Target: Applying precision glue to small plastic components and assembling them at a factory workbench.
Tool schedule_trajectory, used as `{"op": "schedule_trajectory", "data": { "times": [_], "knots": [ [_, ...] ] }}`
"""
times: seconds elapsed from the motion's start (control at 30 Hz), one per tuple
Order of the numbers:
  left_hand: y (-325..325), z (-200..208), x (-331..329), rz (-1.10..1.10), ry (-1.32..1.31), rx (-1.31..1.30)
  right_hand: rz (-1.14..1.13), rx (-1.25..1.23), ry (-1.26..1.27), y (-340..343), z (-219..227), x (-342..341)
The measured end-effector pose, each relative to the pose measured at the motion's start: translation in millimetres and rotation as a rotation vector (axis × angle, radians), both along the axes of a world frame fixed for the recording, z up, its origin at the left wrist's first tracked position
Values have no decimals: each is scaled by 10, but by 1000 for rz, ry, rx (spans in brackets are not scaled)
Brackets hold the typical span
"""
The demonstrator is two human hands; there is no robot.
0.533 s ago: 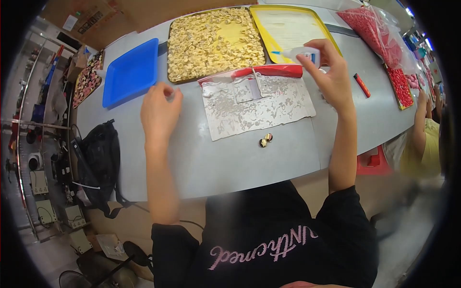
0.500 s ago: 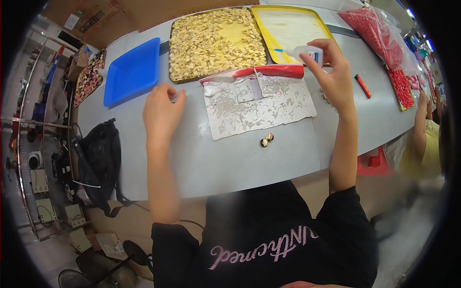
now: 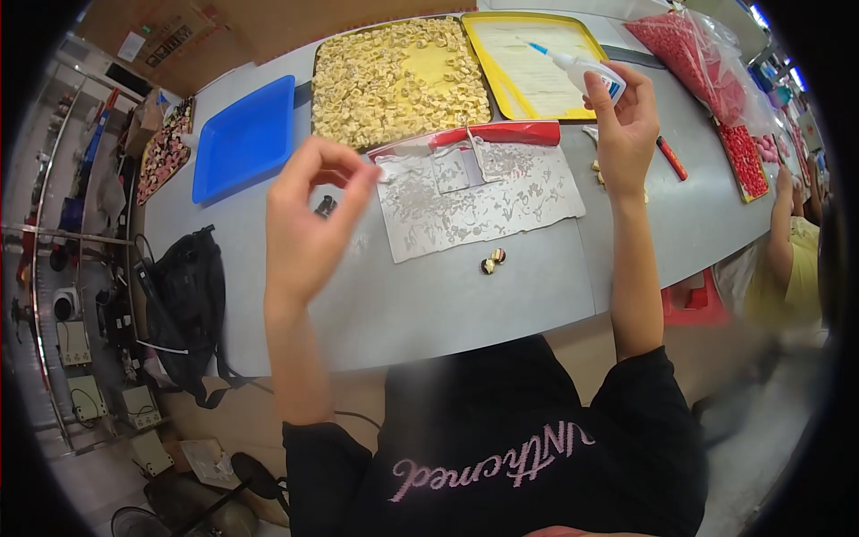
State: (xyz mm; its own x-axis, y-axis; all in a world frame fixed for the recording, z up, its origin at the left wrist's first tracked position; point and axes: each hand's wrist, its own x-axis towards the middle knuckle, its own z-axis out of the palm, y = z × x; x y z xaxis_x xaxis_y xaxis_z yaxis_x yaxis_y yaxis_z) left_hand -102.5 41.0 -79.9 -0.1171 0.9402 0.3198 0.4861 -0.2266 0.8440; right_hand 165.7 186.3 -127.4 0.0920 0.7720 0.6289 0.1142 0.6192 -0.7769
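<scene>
Right grip (image 3: 629, 134): closed about a small white bottle (image 3: 583, 70), pinched between thumb and fingers; its blue-tipped nozzle is pointed away from the body and to the left, and seen against the pale-lined yellow tray (image 3: 479, 67) beyond. Left grip (image 3: 304, 224): raised and half curled, thumb and forefinger brought close at their tips; whether anything is pinched there cannot be told. A small dark object (image 3: 326, 206) is seen inside the curl of the left grip; whether it is held or lies underneath is unclear. Between the two grips, a whitish sheet (image 3: 528, 192) with grey smears and a red far edge is laid on the grey surface (image 3: 447, 309); its far left corner is met in view by the left fingertips. Nearer the body, between the grips, two small dark-and-cream pieces (image 3: 493, 260) are set side by side. Beyond and right of the left grip, a tray (image 3: 425, 65) is spread with cream pieces; beyond and left of it, a blue tray (image 3: 242, 139) is placed. Right of the right grip, a red stick (image 3: 672, 159) is seen.
</scene>
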Motion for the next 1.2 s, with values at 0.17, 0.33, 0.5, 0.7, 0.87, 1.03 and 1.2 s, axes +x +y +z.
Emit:
{"op": "schedule_trajectory", "data": {
  "times": [0.17,0.33,0.5,0.7,0.87,1.03,1.2],
  "knots": [
    [-531,461,825,-1029,-1000,161,81,-52,164,-20,115,-162],
    [-944,630,1434,-1046,-1377,128,83,-121,296,90,-41,-82],
    [-926,752,1574,-1152,-1466,75,102,-154,301,114,-144,-151],
    [-935,953,1713,-1295,-1544,-7,122,-146,368,70,-104,-217],
    [-1062,1061,1857,-1391,-1587,-117,93,-175,340,64,-103,-170],
    [-1128,1013,1940,-1375,-1670,30,94,-164,319,87,-85,-138],
    [-1197,896,2022,-1347,-1684,183,112,-174,307,74,-81,-137]
  ]
}}
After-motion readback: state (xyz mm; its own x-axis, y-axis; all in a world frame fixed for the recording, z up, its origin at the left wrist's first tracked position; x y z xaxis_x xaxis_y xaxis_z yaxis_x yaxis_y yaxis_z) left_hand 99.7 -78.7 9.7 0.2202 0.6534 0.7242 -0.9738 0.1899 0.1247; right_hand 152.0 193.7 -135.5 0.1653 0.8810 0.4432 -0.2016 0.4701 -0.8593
